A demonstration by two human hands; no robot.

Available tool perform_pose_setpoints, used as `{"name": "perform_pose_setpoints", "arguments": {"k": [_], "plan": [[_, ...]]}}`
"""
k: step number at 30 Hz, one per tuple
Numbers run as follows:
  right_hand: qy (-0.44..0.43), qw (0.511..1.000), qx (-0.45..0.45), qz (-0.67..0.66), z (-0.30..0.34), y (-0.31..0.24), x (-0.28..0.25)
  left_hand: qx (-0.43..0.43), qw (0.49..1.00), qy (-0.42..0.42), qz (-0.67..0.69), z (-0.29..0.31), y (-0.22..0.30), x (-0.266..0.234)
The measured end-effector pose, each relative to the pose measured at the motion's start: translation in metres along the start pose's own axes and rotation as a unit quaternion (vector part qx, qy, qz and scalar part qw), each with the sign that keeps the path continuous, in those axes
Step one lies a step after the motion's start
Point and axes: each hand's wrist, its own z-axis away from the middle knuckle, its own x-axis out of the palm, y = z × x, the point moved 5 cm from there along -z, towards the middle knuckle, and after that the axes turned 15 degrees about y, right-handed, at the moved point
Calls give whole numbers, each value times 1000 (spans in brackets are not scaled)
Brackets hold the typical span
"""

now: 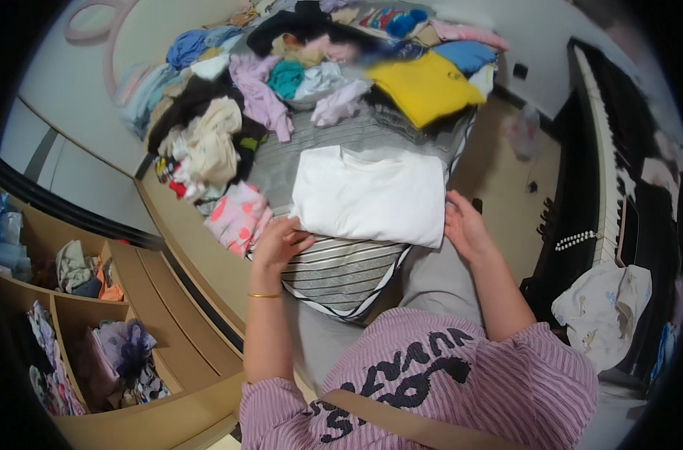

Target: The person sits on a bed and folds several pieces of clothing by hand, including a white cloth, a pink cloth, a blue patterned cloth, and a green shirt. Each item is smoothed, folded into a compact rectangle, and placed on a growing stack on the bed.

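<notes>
A white T-shirt (371, 193), folded into a wide rectangle with its neckline on the far side, lies at the near end of a grey striped bed cover (341, 274). My left hand (283, 241) is at its near left corner, fingers bent in against the fabric. At the right edge, my right hand (463, 225) has its fingers curled around the side of the shirt; the fingertips are partly hidden. Left of the shirt lies a pink garment with red dots (240, 217). Beyond it on the right is a folded yellow garment (425, 86).
Heaped clothes cover the far bed, with cream garments (212, 142) and a lilac one (259, 90). An open wooden cabinet (184, 322) holding clothes stands at left. To the right are a piano keyboard (604, 150), a beaded strand (576, 240) and a white patterned cloth (604, 311).
</notes>
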Motion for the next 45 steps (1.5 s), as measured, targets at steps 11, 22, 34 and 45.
{"name": "perform_pose_setpoints", "arguments": {"k": [11, 22, 34, 45], "plan": [[-12, 974, -28, 223, 28, 1, 24, -18, 944, -50, -326, -27, 64, 47], [-29, 969, -234, 70, -8, -255, 69, 13, 919, -198, -341, 29, 215, 221], [169, 886, -425, 73, -319, -607, -28, 295, 927, -197, -119, -220, 344, 615], [221, 938, -261, -46, -548, -470, -125, 181, 952, -186, -160, -390, 180, 663]]}}
